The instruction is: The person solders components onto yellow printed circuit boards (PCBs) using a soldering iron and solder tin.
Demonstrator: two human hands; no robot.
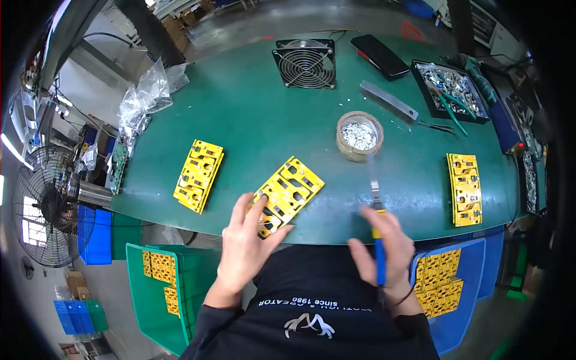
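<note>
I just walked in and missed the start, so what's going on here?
A person's left hand holds a yellow panel at the near edge of a green table. The right hand holds a blue-and-yellow tool, its tip blurred, near a tape roll filled with white bits. Other yellow panels lie to the left and right, with more in bins below.

Reaches forward from below with both forearms (211, 324), arching the left hand (245, 249) in a wide pinch of thumb (277, 237) and fingers (254, 213) and curling the right hand (396, 252), slightly blurred, into a grip.
</note>
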